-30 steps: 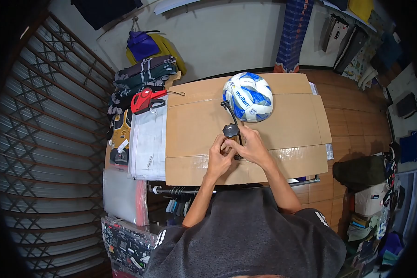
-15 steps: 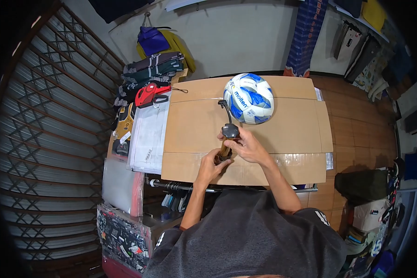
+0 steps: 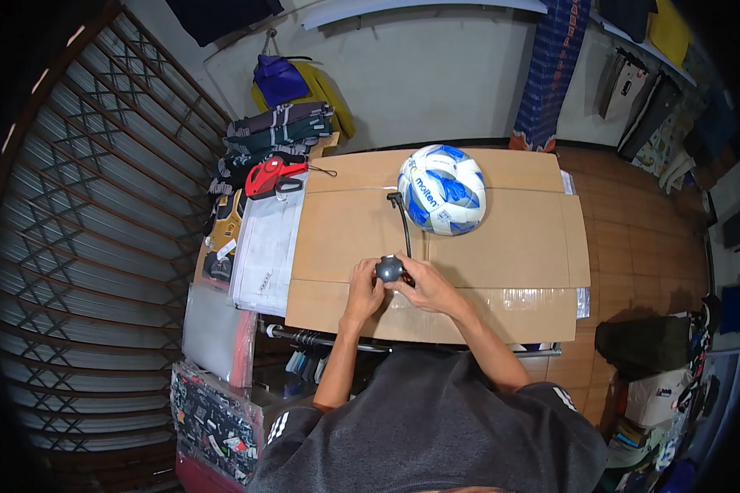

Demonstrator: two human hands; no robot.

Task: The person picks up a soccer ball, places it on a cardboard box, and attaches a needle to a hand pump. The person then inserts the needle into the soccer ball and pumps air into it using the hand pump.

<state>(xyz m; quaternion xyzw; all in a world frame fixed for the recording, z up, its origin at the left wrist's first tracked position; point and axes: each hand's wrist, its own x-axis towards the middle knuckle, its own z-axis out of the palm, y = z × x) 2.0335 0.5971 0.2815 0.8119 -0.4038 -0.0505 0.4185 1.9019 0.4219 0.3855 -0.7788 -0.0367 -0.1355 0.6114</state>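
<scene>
A small hand pump [image 3: 389,269] with a round dark knob is held between my two hands, knob toward the camera. My left hand [image 3: 364,289] closes around its left side, and my right hand [image 3: 425,284] grips it from the right. The knob hides most of the pump's body. From it a thin black hose [image 3: 404,223] runs up to a black fitting, which ends beside the left edge of the ball. The white and blue ball [image 3: 442,191] rests on the flattened cardboard [image 3: 345,222], beyond my hands.
A red tool [image 3: 275,176] with a black strap lies left of the cardboard, near folded clothes [image 3: 279,127] and white plastic packs [image 3: 263,238]. A folding metal gate [image 3: 99,246] stands at the left. Bags and a box [image 3: 658,398] are at the right.
The pump has gone from tilted, with its amber body showing, to knob-on toward the camera. My hands have drawn together around it. The whole view has shifted slightly.
</scene>
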